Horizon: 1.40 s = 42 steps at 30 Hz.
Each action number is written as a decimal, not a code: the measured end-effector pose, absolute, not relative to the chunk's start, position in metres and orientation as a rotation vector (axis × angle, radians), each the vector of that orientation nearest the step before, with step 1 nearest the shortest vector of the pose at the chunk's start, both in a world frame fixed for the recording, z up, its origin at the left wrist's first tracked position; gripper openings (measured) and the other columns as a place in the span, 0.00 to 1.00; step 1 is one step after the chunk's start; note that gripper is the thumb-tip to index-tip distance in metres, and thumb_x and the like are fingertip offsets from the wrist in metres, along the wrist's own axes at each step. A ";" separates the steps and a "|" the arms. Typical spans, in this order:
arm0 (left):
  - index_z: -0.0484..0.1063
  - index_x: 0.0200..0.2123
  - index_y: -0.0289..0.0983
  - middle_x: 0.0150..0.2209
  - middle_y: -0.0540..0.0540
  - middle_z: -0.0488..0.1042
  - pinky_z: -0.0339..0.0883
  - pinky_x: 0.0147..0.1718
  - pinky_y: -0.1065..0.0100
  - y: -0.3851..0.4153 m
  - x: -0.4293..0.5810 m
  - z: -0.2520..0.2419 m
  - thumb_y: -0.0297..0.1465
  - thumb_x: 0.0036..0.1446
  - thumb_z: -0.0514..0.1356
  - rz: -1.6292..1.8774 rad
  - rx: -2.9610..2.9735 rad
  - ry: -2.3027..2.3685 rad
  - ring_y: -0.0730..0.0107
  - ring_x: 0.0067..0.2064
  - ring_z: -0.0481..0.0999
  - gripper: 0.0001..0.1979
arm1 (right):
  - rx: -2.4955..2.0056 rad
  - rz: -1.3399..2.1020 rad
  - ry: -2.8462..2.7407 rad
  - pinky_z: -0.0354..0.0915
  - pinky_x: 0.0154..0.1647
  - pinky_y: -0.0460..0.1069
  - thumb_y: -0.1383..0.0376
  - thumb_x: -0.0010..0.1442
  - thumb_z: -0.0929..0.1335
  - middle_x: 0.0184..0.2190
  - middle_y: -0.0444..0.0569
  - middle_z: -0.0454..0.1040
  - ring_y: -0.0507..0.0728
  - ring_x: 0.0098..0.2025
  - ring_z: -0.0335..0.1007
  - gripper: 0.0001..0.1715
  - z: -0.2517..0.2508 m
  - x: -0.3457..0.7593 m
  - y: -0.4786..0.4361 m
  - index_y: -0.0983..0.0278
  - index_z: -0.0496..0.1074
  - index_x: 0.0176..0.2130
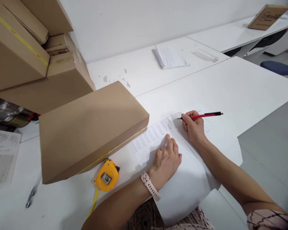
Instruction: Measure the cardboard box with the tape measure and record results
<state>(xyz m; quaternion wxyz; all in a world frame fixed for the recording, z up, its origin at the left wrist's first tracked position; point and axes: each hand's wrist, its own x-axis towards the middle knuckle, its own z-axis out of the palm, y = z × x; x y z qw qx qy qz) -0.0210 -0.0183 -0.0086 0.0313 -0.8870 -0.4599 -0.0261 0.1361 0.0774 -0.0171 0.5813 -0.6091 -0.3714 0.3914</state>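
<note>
Writing on a sheet [182, 188] with a red pencil [201, 115].
Right hand [193, 127] grip closed around pencil, tip down near sheet's top edge; left hand [165, 159] flat on sheet, holding nothing, on bench [230, 86] beside box [91, 131]. Best done with firm left palm, against sliding.

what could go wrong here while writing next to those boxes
1. The flat brown cardboard box lies right against the white printed sheet; a nudge might push it over the figures.
2. The sheet's near end seems to overhang the white desk, so it may slide if the left hand lifts.
3. The right hand holds the slim red and black pen with its tip by the printed columns; a slip could mark them.
</note>
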 end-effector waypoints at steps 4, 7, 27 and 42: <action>0.65 0.65 0.24 0.65 0.24 0.66 0.74 0.28 0.66 -0.022 -0.020 -0.011 0.39 0.70 0.54 -0.090 -2.723 -1.399 0.62 0.35 0.80 0.29 | -1.422 0.903 -0.899 0.47 0.18 0.47 0.56 0.53 0.73 0.17 0.36 0.59 0.49 0.18 0.50 0.18 -0.020 0.136 0.076 0.57 0.61 0.30; 0.65 0.64 0.23 0.63 0.24 0.69 0.74 0.33 0.64 -0.024 -0.019 -0.009 0.39 0.70 0.53 -0.104 -2.700 -1.398 0.62 0.36 0.79 0.28 | -1.428 0.923 -0.888 0.47 0.18 0.47 0.58 0.53 0.73 0.17 0.36 0.60 0.49 0.18 0.50 0.16 -0.021 0.137 0.076 0.58 0.62 0.30; 0.67 0.62 0.27 0.66 0.22 0.64 0.72 0.29 0.63 -0.028 -0.020 0.000 0.40 0.69 0.54 -0.036 -2.680 -1.425 0.65 0.30 0.80 0.27 | -1.418 0.963 -1.456 0.50 0.23 0.47 0.59 0.56 0.74 0.20 0.39 0.58 0.49 0.23 0.51 0.18 -0.022 0.130 0.058 0.61 0.64 0.25; 0.67 0.60 0.30 0.66 0.25 0.65 0.74 0.34 0.64 -0.020 -0.023 -0.002 0.42 0.70 0.53 -0.020 -2.721 -1.402 0.65 0.34 0.80 0.25 | -1.394 1.012 -1.520 0.47 0.23 0.48 0.58 0.61 0.71 0.21 0.39 0.57 0.49 0.23 0.48 0.18 -0.026 0.128 0.056 0.60 0.62 0.26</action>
